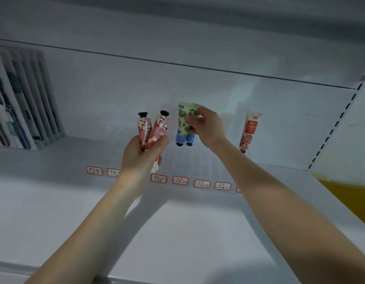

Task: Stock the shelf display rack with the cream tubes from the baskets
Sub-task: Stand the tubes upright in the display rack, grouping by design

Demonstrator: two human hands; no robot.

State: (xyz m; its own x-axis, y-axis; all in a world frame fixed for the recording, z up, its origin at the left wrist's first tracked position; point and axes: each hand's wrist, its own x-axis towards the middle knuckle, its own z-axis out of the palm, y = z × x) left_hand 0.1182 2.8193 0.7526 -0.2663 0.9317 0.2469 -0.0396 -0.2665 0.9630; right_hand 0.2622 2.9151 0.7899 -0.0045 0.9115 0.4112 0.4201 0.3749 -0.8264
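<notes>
Both hands loaded at the white metal shelf [54, 160].
I've got the left hand [142, 154] wrapped round two pink-blossom cream tubes with black caps [160, 130], caps up, in front of the shelf. The right hand [206, 126] pinches two green-and-blue floral tubes [182, 121] near their crimped ends, caps down by the shelf board; contact I can't tell. A lone pink-and-white tube [249, 132] stands further right, behind red-bordered labels [180, 179].

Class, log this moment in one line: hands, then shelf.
left hand: grips two pink floral tubes, caps up | right hand: holds two green-blue tubes, caps down | shelf: one pink tube standing right
</notes>
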